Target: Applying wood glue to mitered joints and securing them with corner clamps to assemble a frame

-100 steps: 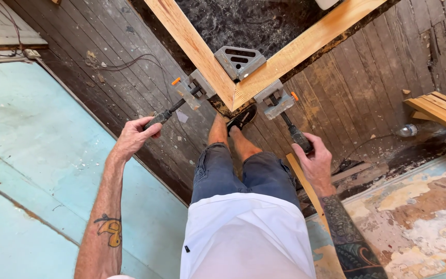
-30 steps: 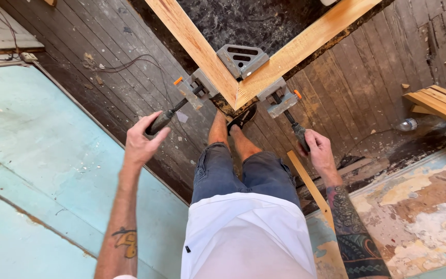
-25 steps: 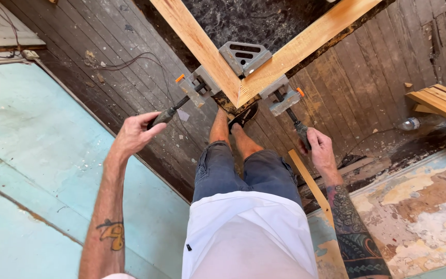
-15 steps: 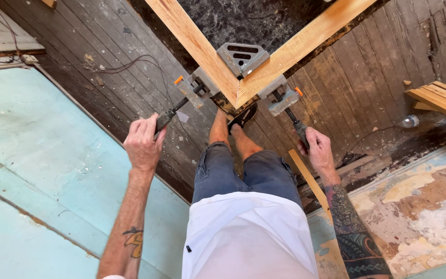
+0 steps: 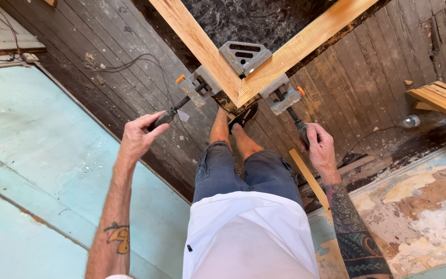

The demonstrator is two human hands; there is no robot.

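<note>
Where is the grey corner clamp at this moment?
In the head view, upper centre: the corner clamp sits where the two wooden boards meet, above the person's shoe.

Bare timber frame (image 5: 197, 39) — seemingly metal clamp (image 5: 244, 56)

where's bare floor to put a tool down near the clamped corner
Dark plank floor is bare left of the left hand, bar a thin cable. Crowded at the corner clamp, beside the right hand, and by the stacked boards.
</note>
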